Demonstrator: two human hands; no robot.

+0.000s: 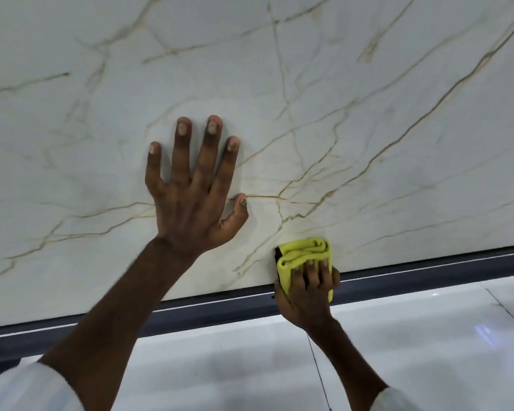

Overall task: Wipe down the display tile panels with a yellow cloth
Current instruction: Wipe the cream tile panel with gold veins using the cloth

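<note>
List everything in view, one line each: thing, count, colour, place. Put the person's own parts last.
tile panel: one, white marble look with tan and gold veins, fills the upper picture.
frame rail: one, dark grey, runs along the panel's lower edge.
floor tiles: several, glossy white with dark joints, below the rail.
yellow cloth: one, bright yellow, folded, pressed on the panel's lower edge.
sleeves: two, white, bottom corners.
left hand: one, flat on the panel with fingers spread, nothing in its grip.
right hand: one, grip closed on the yellow cloth.
</note>
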